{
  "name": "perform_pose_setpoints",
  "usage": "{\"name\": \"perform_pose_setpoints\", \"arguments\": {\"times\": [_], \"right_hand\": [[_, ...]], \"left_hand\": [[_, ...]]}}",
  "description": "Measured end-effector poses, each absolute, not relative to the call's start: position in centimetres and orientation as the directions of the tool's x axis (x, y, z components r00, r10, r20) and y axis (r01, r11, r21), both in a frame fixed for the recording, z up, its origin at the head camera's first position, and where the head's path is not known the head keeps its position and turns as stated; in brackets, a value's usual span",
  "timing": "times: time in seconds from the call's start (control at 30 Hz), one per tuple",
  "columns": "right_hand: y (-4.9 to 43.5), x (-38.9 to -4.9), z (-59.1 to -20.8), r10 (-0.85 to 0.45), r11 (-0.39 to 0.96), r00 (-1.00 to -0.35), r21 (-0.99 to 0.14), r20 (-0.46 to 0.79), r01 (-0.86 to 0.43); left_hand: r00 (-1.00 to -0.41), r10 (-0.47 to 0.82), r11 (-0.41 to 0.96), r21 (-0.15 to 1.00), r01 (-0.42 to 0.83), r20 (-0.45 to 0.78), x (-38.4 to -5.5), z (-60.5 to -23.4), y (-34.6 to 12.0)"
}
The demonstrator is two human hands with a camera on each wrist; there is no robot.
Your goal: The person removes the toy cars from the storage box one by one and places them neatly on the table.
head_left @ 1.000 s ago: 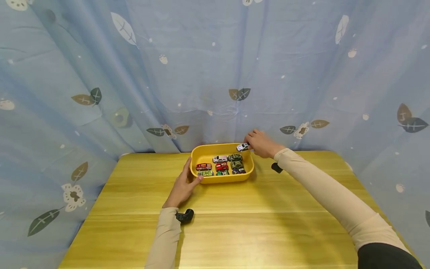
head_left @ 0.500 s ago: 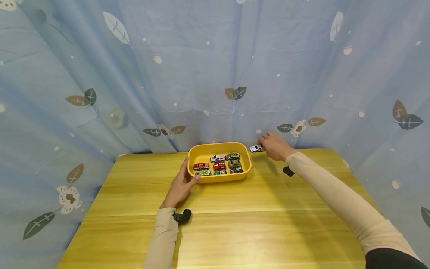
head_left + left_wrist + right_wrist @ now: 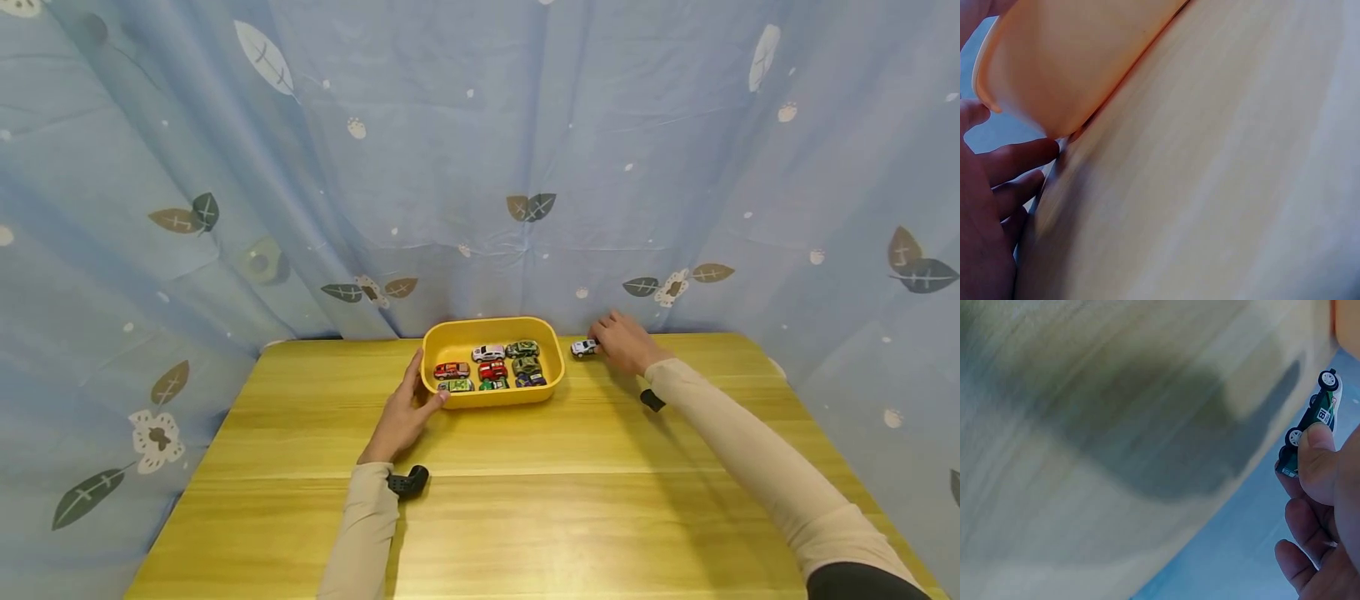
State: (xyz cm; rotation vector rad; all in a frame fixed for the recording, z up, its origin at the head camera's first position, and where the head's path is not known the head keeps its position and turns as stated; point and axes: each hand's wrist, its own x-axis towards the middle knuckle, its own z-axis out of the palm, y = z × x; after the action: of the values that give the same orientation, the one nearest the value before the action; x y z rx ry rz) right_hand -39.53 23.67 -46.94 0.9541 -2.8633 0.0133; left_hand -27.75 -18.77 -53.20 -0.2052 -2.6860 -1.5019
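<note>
Pinched a white toy car (image 3: 582, 348) in the right grip (image 3: 626, 343), with the thumb pressed flat on the numbered flank and the other fingers loosely bent behind. Held the car just right of the yellow bin (image 3: 498, 400), near the back edge of the table (image 3: 510, 533). Could not tell, from these views, of any contact between wheels and table. Cast a broad shadow (image 3: 1166, 425) across the tabletop there.

Clasped the bin's left end in the left grip (image 3: 397, 421), thumb on the front rim by the corner, fingers spread along the outer end wall.

Had eight more toy cars inside the bin: at the back, a white-and-pink car (image 3: 488, 353) beside a camouflage car (image 3: 522, 349); across the middle, an orange-red car (image 3: 452, 371), a red car (image 3: 492, 370) and an olive car (image 3: 527, 366); along the front, a light green car (image 3: 456, 386), a dark green car (image 3: 494, 385) and a purple-blue car (image 3: 530, 380).

Wore beige sleeves (image 3: 738, 442). Faced a leaf-printed blue curtain (image 3: 420, 167).
</note>
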Motion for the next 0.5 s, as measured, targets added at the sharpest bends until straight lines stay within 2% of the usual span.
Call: {"name": "perform_pose_setpoints", "arguments": {"times": [0.5], "right_hand": [[23.5, -40.3, -49.0, -0.54, 0.838, -0.833, -0.022, 0.121, -0.546]], "left_hand": [[-0.992, 0.087, 0.505, 0.854, 0.126, 0.096, -27.9, -53.1, -18.9]]}}
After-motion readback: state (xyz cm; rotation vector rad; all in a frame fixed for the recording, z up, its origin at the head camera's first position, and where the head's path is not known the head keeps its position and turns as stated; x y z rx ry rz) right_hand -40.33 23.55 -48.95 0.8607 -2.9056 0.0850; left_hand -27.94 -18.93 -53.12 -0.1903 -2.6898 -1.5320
